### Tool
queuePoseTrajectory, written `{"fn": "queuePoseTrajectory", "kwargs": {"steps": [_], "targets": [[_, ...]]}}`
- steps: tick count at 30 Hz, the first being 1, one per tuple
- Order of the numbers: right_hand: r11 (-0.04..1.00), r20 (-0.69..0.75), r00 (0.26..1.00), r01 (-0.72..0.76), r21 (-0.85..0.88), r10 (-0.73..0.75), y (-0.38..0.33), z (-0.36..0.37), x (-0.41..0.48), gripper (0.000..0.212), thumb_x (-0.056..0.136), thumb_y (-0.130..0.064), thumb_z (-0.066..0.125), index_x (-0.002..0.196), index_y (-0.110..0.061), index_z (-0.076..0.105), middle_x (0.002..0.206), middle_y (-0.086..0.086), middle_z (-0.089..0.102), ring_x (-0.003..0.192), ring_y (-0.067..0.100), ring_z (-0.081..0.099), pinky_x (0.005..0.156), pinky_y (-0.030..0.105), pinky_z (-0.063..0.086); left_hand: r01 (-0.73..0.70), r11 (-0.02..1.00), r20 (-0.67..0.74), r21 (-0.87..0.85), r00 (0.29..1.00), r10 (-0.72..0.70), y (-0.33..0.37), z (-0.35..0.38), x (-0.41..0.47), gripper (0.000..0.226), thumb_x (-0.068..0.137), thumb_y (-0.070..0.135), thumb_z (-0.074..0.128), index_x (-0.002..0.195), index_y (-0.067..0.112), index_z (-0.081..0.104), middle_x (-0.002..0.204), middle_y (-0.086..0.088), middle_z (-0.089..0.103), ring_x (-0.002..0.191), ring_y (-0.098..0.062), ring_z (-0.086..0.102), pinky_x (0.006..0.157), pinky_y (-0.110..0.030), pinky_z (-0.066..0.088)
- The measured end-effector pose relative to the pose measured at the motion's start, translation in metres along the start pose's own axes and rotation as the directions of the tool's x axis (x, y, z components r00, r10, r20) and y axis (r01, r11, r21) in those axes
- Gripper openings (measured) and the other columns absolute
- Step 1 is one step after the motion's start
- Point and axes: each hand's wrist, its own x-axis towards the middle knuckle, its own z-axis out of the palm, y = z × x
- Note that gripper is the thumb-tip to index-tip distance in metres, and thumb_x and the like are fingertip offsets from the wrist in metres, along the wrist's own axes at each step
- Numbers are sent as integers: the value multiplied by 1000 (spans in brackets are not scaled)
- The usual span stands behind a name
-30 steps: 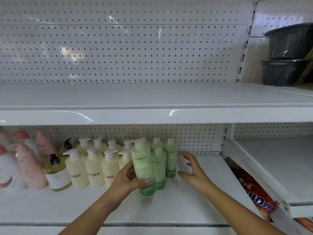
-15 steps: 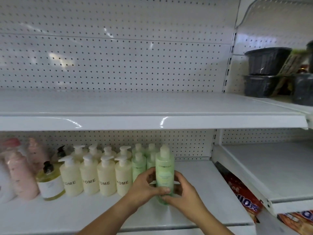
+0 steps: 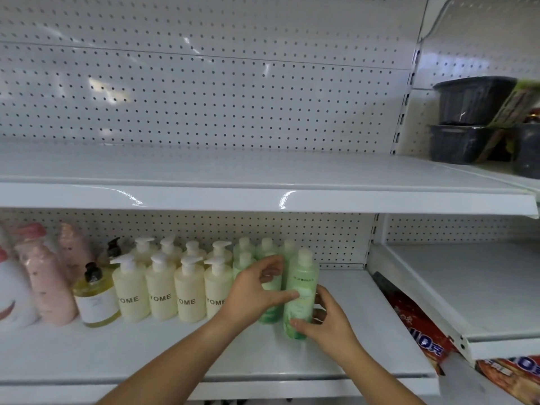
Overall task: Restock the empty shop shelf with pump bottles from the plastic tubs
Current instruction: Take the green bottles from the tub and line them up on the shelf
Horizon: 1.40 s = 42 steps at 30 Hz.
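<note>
A pale green bottle (image 3: 302,276) stands upright on the lower white shelf (image 3: 350,340), at the right end of the green group. My left hand (image 3: 251,293) holds it from the left, thumb across its label. My right hand (image 3: 327,320) grips its lower part from the right. Several more green bottles (image 3: 264,248) stand just behind and left of it. Cream pump bottles marked "OME" (image 3: 160,290) form two rows further left.
Pink bottles (image 3: 49,282) and a yellow bottle with a black pump (image 3: 95,299) stand at the far left. The upper shelf (image 3: 263,197) overhangs the bottles. Dark tubs (image 3: 467,118) sit at the upper right. Red snack packs (image 3: 418,325) lie under the right-hand shelf.
The green bottle moved from in front of the group to its right end. My right hand, open beside the bottles one second ago, now grips it with the left hand.
</note>
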Motion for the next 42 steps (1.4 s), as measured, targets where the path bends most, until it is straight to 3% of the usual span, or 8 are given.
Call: {"fn": "queuePoseTrajectory", "kwargs": {"steps": [3,9,13,16,19,32,42], "targets": [[999,-7,1000,-22,-32,22,10,-4,9,70,69,-9,89,123,-36,53,116,-9,66,100,11,68,84,31,60,-35,998,-7,57,999,35,4,-9,2,76,62,34,96,130,25,63,119,13,69,108,2,64,100,-21,51],[996,13,999,-43,-76,44,27,-5,37,75,70,-12,89,128,-37,49,121,-11,63,106,11,66,88,31,59,-125,960,15,249,992,125,8,-15,10,77,64,65,78,131,33,61,128,20,61,115,4,58,101,-23,48],[994,9,998,-64,-91,65,37,0,52,73,71,-9,87,127,-36,48,120,-9,61,105,10,64,85,25,57,-197,891,86,409,980,177,12,-13,26,76,75,60,78,141,30,53,140,15,52,126,-2,49,104,-20,39],[992,2,997,-72,-99,72,42,4,60,73,72,-9,86,130,-33,48,119,-8,61,106,8,63,82,20,54,-228,844,131,486,973,188,9,-12,40,80,77,62,76,144,27,51,148,9,49,137,-9,43,112,-28,37],[993,-2,997,-71,-93,71,48,9,66,72,72,-10,86,128,-34,48,119,-7,62,106,6,62,82,19,53,-240,802,165,547,970,178,5,-11,51,82,77,64,74,146,27,48,151,8,46,140,-11,40,110,-23,33],[993,-18,996,-93,-78,91,64,16,78,72,71,-11,86,119,-47,46,118,-9,62,108,7,62,87,29,57,-255,743,231,619,963,138,-8,-2,67,88,76,69,70,150,31,41,157,10,39,145,-10,34,113,-34,39],[996,-7,997,-71,-60,71,65,19,76,70,73,-7,84,117,-46,46,117,-10,61,108,7,62,87,23,56,-280,698,255,659,956,142,-19,1,69,90,76,65,73,152,31,38,157,11,37,144,-11,34,110,-33,40]]}}
